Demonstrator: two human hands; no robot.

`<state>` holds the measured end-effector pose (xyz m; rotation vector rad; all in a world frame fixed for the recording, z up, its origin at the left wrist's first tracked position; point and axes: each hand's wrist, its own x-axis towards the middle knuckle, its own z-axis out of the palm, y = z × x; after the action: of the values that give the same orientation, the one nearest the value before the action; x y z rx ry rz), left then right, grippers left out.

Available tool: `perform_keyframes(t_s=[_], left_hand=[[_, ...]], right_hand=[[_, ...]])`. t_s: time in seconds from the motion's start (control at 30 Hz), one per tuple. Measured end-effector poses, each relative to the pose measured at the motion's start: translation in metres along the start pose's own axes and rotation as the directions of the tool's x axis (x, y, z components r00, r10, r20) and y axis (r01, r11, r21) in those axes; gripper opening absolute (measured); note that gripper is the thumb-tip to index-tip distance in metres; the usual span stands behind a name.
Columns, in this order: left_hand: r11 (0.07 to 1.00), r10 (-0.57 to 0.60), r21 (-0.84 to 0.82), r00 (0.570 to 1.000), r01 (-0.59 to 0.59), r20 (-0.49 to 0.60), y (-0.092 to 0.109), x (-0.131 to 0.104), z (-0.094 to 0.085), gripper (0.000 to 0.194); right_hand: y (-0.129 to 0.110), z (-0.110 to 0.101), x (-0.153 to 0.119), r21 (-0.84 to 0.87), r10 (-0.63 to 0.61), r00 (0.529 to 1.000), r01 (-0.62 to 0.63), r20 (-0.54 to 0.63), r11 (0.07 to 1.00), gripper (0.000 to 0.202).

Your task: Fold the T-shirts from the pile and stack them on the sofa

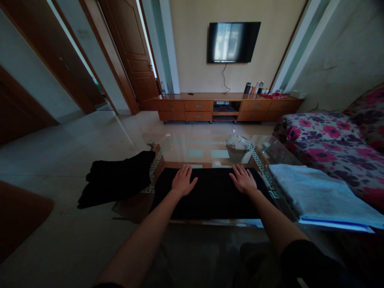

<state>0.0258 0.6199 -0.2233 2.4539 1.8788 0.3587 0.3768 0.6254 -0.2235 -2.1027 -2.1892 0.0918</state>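
A folded black cloth (210, 200), perhaps a garment, lies flat across the glass coffee table (207, 140) in front of me. My left hand (182, 181) rests palm down on its left part, thumb spread away from the fingers. On the right part my right hand (243, 180) also lies flat, fingers stretched toward the far edge. Neither hand grips anything. Another black cloth item (118, 176) lies over the table's left end. To the right is a folded light-blue sheet-like piece (321, 192). The black fabric is too dark to show seams or its exact kind.
A clear bag or bowl-like container (238, 150) sits toward the table's far right. Beyond stands a low wooden TV cabinet (198, 106) with bottles (253, 88) on it, beneath a wall-mounted television (234, 42). A flowered sofa (327, 136) is at the right.
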Motion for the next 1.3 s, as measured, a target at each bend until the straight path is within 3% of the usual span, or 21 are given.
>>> perform_keyframes(t_s=[0.17,0.3,0.4,0.6,0.73,0.83,0.93,1.03,1.1,1.2,1.3], left_hand=[[0.991,-0.114,0.066,0.993,0.114,-0.012,-0.050,-0.006,-0.009,0.078],[0.965,-0.242,0.096,0.970,0.244,-0.035,-0.082,-0.012,-0.011,0.082],[0.965,-0.249,0.080,0.968,0.249,-0.012,-0.093,-0.013,-0.009,0.080],[0.968,-0.212,0.113,0.972,0.223,-0.104,-0.081,-0.016,-0.015,0.074],[0.988,-0.007,0.154,0.988,0.031,-0.155,-0.068,-0.015,-0.021,0.065],[0.987,0.104,0.129,0.990,-0.092,-0.091,-0.064,-0.012,-0.017,0.066],[0.988,0.116,0.104,0.993,-0.112,-0.037,-0.065,-0.012,-0.010,0.069],[0.990,0.106,0.094,0.993,-0.101,-0.044,-0.064,-0.012,-0.011,0.069],[0.990,0.117,0.085,0.991,-0.111,-0.070,-0.056,-0.011,-0.015,0.066],[0.974,0.225,0.054,0.973,-0.222,-0.060,-0.037,-0.009,-0.019,0.061],[0.953,0.304,0.015,0.953,-0.304,-0.006,-0.020,-0.009,-0.015,0.063]], right_hand=[[0.052,0.004,-0.005,-0.035,0.070,0.996,-0.072,-0.056,0.997,0.080],[0.060,0.006,-0.006,-0.019,0.114,0.992,-0.115,-0.061,0.993,0.084],[0.059,0.007,-0.005,-0.015,0.118,0.990,-0.120,-0.071,0.993,0.084],[0.053,0.003,-0.004,0.000,0.208,0.976,-0.208,-0.064,0.978,0.087],[0.041,-0.004,-0.007,-0.028,0.301,0.951,-0.304,-0.070,0.952,0.091],[0.034,-0.007,-0.011,-0.073,0.237,0.967,-0.244,-0.097,0.967,0.083],[0.033,-0.008,-0.013,-0.070,0.172,0.985,-0.173,-0.025,0.982,0.076],[0.033,-0.008,-0.014,-0.072,0.193,0.981,-0.194,-0.021,0.978,0.076],[0.027,-0.010,-0.014,-0.099,0.194,0.979,-0.199,-0.058,0.975,0.075],[0.012,-0.014,-0.015,-0.128,0.131,0.987,-0.142,-0.090,0.982,0.073],[-0.005,-0.013,-0.019,-0.098,0.028,0.999,-0.031,-0.030,0.995,0.072]])
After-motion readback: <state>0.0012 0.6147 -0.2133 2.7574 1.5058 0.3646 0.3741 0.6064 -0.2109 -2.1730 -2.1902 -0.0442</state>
